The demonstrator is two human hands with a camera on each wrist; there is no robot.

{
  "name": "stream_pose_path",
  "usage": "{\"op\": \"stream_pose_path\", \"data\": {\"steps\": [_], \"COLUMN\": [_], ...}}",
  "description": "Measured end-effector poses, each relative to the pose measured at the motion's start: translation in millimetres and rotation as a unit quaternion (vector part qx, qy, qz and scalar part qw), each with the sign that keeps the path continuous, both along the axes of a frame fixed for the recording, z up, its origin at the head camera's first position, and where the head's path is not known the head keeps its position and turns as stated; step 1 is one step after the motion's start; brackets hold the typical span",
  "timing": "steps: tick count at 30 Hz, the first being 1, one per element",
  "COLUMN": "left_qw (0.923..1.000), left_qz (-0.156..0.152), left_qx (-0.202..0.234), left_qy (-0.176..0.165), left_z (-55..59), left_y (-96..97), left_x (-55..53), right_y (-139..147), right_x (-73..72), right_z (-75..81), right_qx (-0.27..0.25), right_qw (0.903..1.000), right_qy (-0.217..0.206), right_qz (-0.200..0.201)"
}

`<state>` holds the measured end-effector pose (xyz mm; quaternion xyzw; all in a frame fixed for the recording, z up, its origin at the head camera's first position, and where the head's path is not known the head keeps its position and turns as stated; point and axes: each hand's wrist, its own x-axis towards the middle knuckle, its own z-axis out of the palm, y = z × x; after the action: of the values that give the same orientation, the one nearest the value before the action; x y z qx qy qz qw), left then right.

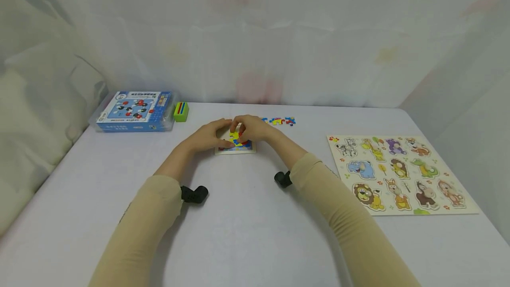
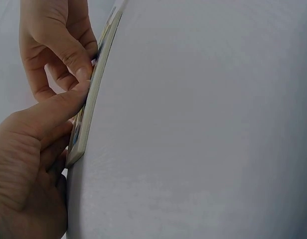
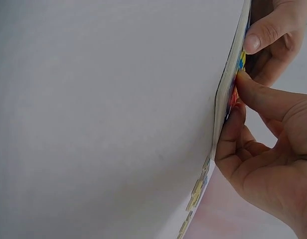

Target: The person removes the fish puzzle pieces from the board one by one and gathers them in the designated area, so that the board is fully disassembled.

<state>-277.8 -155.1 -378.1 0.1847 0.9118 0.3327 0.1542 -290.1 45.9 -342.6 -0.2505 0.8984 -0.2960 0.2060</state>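
A small jigsaw puzzle board (image 1: 235, 153) with a pale frame and a bright yellow, red and blue picture lies flat near the table's far side. My left hand (image 1: 207, 136) holds it at the left, thumb laid over the near part of the picture and fingers round toward the far edge. From the right, my right hand (image 1: 251, 128) bends over the board and pinches a puzzle piece (image 3: 235, 94) between thumb and curled fingers, low on the picture. Both thumbs come close together in the left wrist view, beside the board's rim (image 2: 97, 79). The hands hide much of the picture.
Loose jigsaw pieces (image 1: 277, 121) lie just beyond my right hand. At the back left are a blue boxed set (image 1: 133, 112) in a clear case and a green block (image 1: 181, 112) with coloured stripes. A large animal puzzle board (image 1: 398, 174) covers the right side.
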Motion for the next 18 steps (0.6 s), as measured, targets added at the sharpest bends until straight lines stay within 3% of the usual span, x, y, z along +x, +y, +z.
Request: {"op": "stream_pose_path", "data": {"steps": [18], "left_qw": [0.9999], "left_qz": [-0.004], "left_qx": [0.01], "left_qy": [0.003], "left_z": [-1.2], "left_y": [-0.2], "left_x": [-1.2], "right_y": [1.1], "right_x": [1.0], "right_z": [-1.5], "right_qx": [-0.021], "right_qw": [0.9997], "right_qy": [0.002], "right_qz": [0.007]}}
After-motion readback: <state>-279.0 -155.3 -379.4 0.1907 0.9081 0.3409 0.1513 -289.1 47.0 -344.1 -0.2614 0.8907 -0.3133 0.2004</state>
